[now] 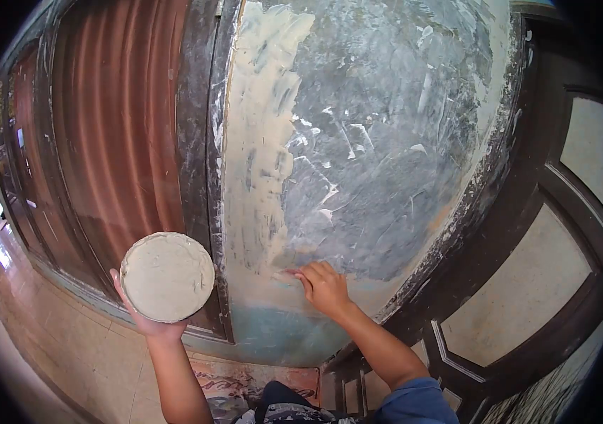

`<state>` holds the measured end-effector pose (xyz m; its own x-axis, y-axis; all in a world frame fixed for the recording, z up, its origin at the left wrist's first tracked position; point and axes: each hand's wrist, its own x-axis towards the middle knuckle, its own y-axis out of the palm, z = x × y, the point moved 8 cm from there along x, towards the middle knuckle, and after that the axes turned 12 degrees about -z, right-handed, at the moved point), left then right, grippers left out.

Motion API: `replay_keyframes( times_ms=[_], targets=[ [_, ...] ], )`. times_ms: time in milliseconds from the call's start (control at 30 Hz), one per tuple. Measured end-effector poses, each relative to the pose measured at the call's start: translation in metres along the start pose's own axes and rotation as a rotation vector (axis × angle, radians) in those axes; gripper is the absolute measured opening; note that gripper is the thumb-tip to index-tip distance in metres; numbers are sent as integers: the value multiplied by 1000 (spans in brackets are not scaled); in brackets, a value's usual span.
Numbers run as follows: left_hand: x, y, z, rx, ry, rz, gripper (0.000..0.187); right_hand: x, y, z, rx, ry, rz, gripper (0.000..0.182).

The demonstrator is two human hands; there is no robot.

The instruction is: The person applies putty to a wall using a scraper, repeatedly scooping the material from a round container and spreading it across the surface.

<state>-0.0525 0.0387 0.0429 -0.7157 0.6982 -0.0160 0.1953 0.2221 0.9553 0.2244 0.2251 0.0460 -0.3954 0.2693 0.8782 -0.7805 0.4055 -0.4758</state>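
Observation:
My left hand (147, 324) holds up a round tub of putty (167, 277), its palm and fingers under and beside it. Pale, creamy putty fills the tub nearly to the rim. Against the lower part of the wall (379, 191), my right hand (325, 288) is closed on a small scraper (291, 272). Only a reddish bit of the scraper shows; its blade is hard to make out. A beige putty strip (255, 162) runs down the wall's left side, rough-edged beside the grey surface, which carries several white smears.
Left of the wall is a dark-framed window (199, 169) with a reddish-brown curtain (118, 134) behind it. A dark panelled door (513, 283) stands at the right. Below lie a tiled floor (96, 353) and a patterned red mat (245, 381).

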Motion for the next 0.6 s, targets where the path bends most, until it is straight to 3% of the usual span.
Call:
replay_keyframes(
  times_ms=[300,600],
  targets=[
    [9,-11,1,34,-44,33,84,-59,80,-40,69,188,188,14],
    [17,-31,10,45,-95,14,85,-60,76,-44,59,202,94,14]
  ],
)
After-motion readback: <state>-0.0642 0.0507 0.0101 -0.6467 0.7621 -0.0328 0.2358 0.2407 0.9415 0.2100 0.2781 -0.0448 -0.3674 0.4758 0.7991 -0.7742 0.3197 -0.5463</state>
